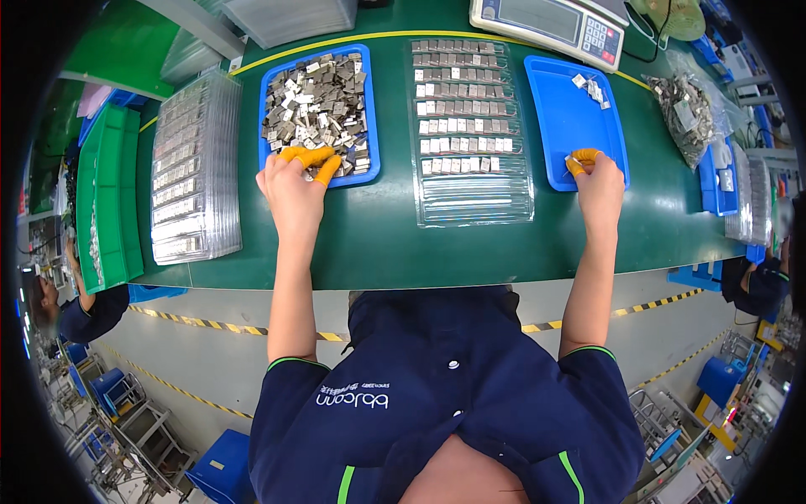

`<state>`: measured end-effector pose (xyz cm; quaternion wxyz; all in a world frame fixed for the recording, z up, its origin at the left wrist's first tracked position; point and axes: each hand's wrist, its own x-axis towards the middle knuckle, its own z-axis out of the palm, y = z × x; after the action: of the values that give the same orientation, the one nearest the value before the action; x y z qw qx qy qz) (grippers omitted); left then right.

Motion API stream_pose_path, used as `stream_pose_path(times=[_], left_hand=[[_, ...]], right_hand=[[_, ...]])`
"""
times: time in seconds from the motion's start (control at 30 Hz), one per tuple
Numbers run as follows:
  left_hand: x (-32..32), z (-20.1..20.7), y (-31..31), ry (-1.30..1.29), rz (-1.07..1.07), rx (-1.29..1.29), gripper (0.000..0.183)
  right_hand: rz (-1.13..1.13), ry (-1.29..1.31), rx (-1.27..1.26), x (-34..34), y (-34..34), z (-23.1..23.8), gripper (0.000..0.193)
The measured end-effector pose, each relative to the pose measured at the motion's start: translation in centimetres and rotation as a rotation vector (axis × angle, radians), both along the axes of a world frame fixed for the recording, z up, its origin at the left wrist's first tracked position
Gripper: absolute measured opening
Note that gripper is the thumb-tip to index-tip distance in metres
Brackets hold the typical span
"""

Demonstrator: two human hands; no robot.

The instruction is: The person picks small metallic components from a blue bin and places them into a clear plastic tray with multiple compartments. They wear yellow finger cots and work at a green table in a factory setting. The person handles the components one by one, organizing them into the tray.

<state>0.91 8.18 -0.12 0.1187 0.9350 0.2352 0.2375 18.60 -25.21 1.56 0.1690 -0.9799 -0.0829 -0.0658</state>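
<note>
My left hand (294,181), with orange finger covers, is at the near edge of a blue tray (375,126) heaped with small metal connector shells (315,101). Its thumb and forefinger come together over the pile; what lies between them cannot be made out. Over the near end of a second blue tray (579,126), my right hand (598,176) pinches a small silver connector piece (574,160) in its orange-covered fingers. A few white and silver pieces (593,89) lie farther up that tray. Between my hands is a clear plastic blister tray (474,206), its upper rows filled with connector shells.
Stacked clear trays (197,168) with parts stand left, beside a green bin (105,202). A scale (550,25) is at the back right. A bag of metal parts (687,118) and a small blue bin (719,181) stand far right. Other people (92,311) sit at both sides.
</note>
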Motion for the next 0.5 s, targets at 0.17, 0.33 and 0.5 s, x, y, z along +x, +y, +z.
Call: stream_pose_path(times=[0.17,0.33,0.5], left_hand=[[1.9,1.6,-0.2,0.147,-0.060,-0.047,0.025],[2.8,2.7,-0.3,0.265,-0.134,-0.067,0.026],[3.0,3.2,-0.3,0.354,-0.170,-0.049,0.025]], right_hand=[[-0.039,-0.017,0.193,-0.6,0.2,1.0,0.018],[-0.052,-0.007,0.425,-0.7,-0.4,0.4,0.021],[-0.021,-0.016,0.532,-0.9,-0.9,-0.7,0.020]])
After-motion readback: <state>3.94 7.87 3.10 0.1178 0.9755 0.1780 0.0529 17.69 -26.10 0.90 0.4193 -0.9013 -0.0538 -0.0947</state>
